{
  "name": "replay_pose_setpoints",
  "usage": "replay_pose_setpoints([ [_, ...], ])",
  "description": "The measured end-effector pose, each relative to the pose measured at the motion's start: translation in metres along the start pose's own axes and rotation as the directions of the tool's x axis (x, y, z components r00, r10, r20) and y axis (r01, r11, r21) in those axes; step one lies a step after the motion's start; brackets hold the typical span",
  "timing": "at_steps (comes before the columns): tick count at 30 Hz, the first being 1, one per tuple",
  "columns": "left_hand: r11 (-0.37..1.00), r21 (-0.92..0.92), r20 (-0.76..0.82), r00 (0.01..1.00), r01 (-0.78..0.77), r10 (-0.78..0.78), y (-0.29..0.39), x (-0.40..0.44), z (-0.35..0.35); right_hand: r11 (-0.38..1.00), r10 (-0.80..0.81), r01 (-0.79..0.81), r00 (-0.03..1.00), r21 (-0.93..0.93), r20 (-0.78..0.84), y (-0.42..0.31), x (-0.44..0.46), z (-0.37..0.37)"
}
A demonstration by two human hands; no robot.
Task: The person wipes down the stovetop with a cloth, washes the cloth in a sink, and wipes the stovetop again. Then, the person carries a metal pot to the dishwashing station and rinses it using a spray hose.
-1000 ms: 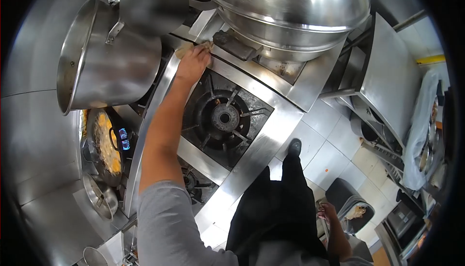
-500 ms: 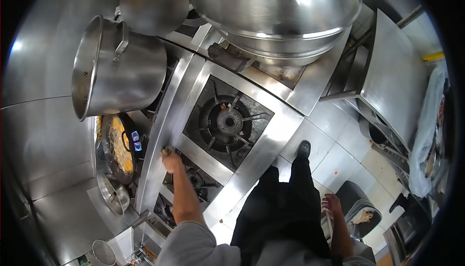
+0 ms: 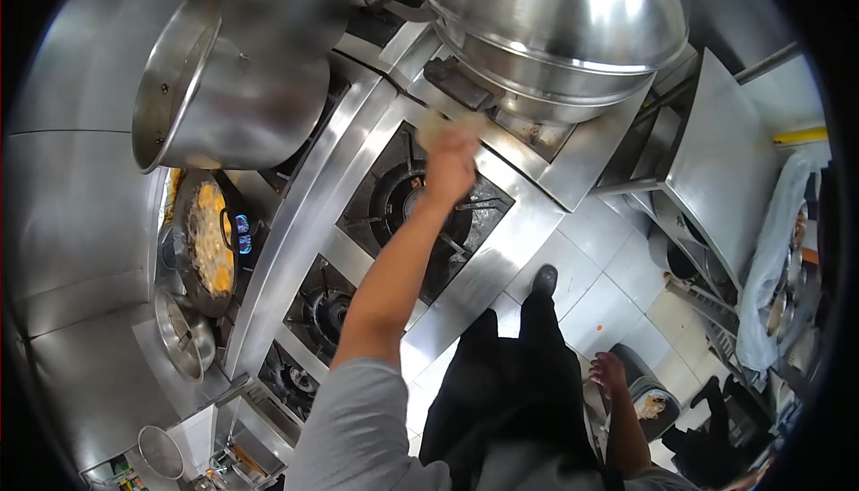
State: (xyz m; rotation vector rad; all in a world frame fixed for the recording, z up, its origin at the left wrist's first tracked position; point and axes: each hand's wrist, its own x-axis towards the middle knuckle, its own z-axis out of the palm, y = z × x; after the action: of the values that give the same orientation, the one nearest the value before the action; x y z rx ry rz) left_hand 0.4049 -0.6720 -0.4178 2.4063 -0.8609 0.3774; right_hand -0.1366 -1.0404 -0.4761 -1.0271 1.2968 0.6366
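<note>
My left hand point(image 3: 450, 165) is stretched over the stove's burner point(image 3: 391, 198), closed on a beige, cloth-like wad point(image 3: 447, 129) smeared by motion. The wad is close to the dark handle point(image 3: 458, 82) of a large steel steamer with a domed lid point(image 3: 555, 8); whether they touch I cannot tell. My right hand point(image 3: 608, 372) hangs low beside my leg, its fingers loosely apart and nothing visible in it. Below that hand stands a dark bin point(image 3: 637, 368) with a bag and scraps in it.
At the left, a black pan point(image 3: 210, 241) of frying food sits over a blue flame point(image 3: 242, 233). A tall steel pot point(image 3: 259, 106) stands beyond it, and a steel bowl point(image 3: 199, 334) nearer me. A steel table point(image 3: 707, 160) is at the right.
My left hand has swept right and away from me, from the stove's left edge to over the burner, carrying the wad. My view has shifted slightly; my right hand still hangs low.
</note>
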Motion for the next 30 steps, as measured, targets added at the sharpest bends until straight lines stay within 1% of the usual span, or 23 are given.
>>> replay_pose_setpoints([
  [1, 1.0, 0.0, -0.003, 1.0, -0.005, 0.005, 0.004, 0.001, -0.008, 1.0, -0.005, 0.005, 1.0, 0.003, 0.0, 0.001, 0.0, 0.0],
  [3, 0.994, -0.023, 0.184, 0.976, -0.111, 0.114, -0.003, -0.001, -0.034, 0.999, 0.002, 0.001, 0.998, -0.044, 0.06, 0.009, -0.001, 0.0],
  [4, 0.996, 0.042, 0.167, 0.983, -0.083, 0.075, -0.039, 0.012, -0.038, 0.999, -0.008, 0.01, 0.999, -0.036, 0.052, 0.01, -0.001, -0.001],
  [5, 0.942, 0.167, 0.184, 0.93, 0.29, -0.319, -0.069, 0.01, -0.031, 0.996, -0.037, 0.038, 0.999, -0.079, 0.019, 0.013, -0.008, 0.001],
  [6, 0.927, 0.127, -0.079, 0.935, 0.353, -0.345, -0.072, 0.024, -0.036, 0.99, -0.062, 0.06, 0.998, -0.126, -0.015, 0.017, -0.016, 0.001],
  [8, 0.836, 0.205, 0.009, 0.853, 0.509, -0.521, -0.035, 0.033, -0.021, 0.995, -0.052, 0.049, 0.998, -0.088, -0.03, 0.026, -0.02, -0.009],
  [10, 0.926, 0.067, -0.022, 0.929, 0.371, -0.37, 0.03, 0.014, 0.011, 1.0, 0.021, -0.021, 0.999, 0.003, -0.025, 0.037, -0.019, -0.011],
  [11, 0.962, -0.004, 0.013, 0.962, 0.272, -0.272, 0.069, 0.002, 0.024, 0.995, 0.058, -0.059, 0.998, 0.076, 0.013, 0.052, -0.01, -0.018],
  [12, 0.973, -0.102, -0.032, 0.977, 0.205, -0.209, 0.114, -0.016, 0.039, 0.995, 0.056, -0.057, 0.998, 0.086, 0.015, 0.059, -0.006, -0.02],
  [13, 0.978, -0.109, 0.025, 0.984, 0.18, -0.178, 0.151, -0.036, 0.057, 0.993, 0.119, -0.119, 0.993, 0.024, 0.008, 0.066, -0.004, -0.02],
  [14, 0.932, -0.319, 0.06, 0.986, 0.169, -0.158, 0.181, -0.054, 0.066, 0.983, 0.18, -0.18, 0.984, -0.043, -0.006, 0.068, -0.003, -0.021],
  [16, 0.779, -0.518, 0.274, 0.931, 0.353, -0.24, 0.229, -0.065, 0.045, 0.989, 0.143, -0.143, 0.99, -0.035, 0.006, 0.066, -0.001, -0.022],
  [18, 0.511, -0.675, 0.401, 0.846, 0.531, -0.35, 0.226, -0.076, 0.01, 0.992, 0.115, -0.114, 0.993, -0.05, 0.029, 0.055, -0.003, -0.02],
  [20, 0.672, -0.493, 0.181, 0.821, 0.552, -0.541, 0.177, -0.108, -0.038, 0.999, -0.045, 0.045, 0.998, 0.002, 0.034, 0.025, -0.021, -0.012],
  [21, 0.768, -0.434, 0.049, 0.864, 0.471, -0.501, 0.145, -0.106, -0.094, 0.998, -0.021, 0.017, 0.998, 0.067, 0.057, 0.015, -0.02, -0.015],
  [22, 0.892, -0.243, -0.065, 0.911, 0.382, -0.408, 0.09, -0.127, -0.132, 0.999, 0.003, -0.006, 0.997, 0.041, 0.077, 0.008, -0.018, -0.017],
  [23, 0.714, -0.29, 0.04, 0.753, 0.638, -0.657, 0.025, -0.166, -0.161, 0.999, -0.049, 0.049, 0.995, -0.006, 0.084, 0.006, -0.017, -0.019],
  [24, 0.7, -0.065, -0.039, 0.699, 0.711, -0.714, 0.002, -0.169, -0.198, 0.992, -0.109, 0.114, 0.99, -0.049, 0.092, 0.002, -0.015, -0.022],
  [26, 0.757, 0.27, 0.002, 0.785, 0.596, -0.619, -0.091, -0.251, -0.2, 0.991, -0.066, 0.076, 0.993, -0.107, 0.093, -0.002, -0.009, -0.027],
  [27, 0.75, 0.276, -0.004, 0.781, 0.601, -0.624, -0.081, -0.252, -0.2, 0.996, -0.001, 0.011, 0.993, -0.087, 0.117, 0.009, 0.01, -0.041],
  [28, 0.712, 0.347, -0.022, 0.764, 0.611, -0.645, -0.057, -0.248, -0.189, 0.996, 0.064, -0.054, 0.989, -0.074, 0.135, 0.012, 0.021, -0.051],
  [29, 0.664, 0.416, -0.037, 0.741, 0.621, -0.671, -0.03, -0.253, -0.178, 0.98, 0.05, -0.037, 0.997, -0.196, 0.063, 0.006, 0.014, -0.047],
  [30, 0.699, 0.369, 0.035, 0.743, 0.612, -0.669, -0.014, -0.278, -0.162, 0.976, 0.056, -0.041, 0.996, -0.215, 0.063, 0.006, 0.01, -0.052],
])
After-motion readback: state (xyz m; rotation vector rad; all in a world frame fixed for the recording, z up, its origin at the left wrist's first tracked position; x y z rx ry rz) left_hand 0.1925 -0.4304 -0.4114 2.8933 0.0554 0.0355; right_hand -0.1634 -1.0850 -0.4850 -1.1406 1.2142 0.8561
